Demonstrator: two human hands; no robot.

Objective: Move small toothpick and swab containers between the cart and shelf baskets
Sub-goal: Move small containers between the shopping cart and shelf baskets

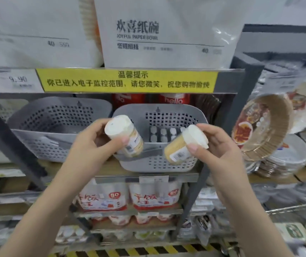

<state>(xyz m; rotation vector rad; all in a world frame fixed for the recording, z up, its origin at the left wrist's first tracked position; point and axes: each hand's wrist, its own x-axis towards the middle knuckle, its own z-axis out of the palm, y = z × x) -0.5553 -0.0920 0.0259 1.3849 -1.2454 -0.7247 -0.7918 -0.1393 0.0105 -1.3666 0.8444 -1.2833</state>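
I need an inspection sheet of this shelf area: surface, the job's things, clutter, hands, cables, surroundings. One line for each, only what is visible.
Surface: wooden shelf board carrying two grey perforated baskets.
Job's things: left toothpick container and right toothpick container, both white-capped, both tilted, held in front of the right basket; small white items lie inside it. The left basket looks mostly empty.
Clutter: nothing seen.
Hands: left hand grips the left container; right hand grips the right container by its cap.
Cables: nothing seen.
Surroundings: yellow notice strip, paper bowl packs above, paper plates at right, cup packs below.
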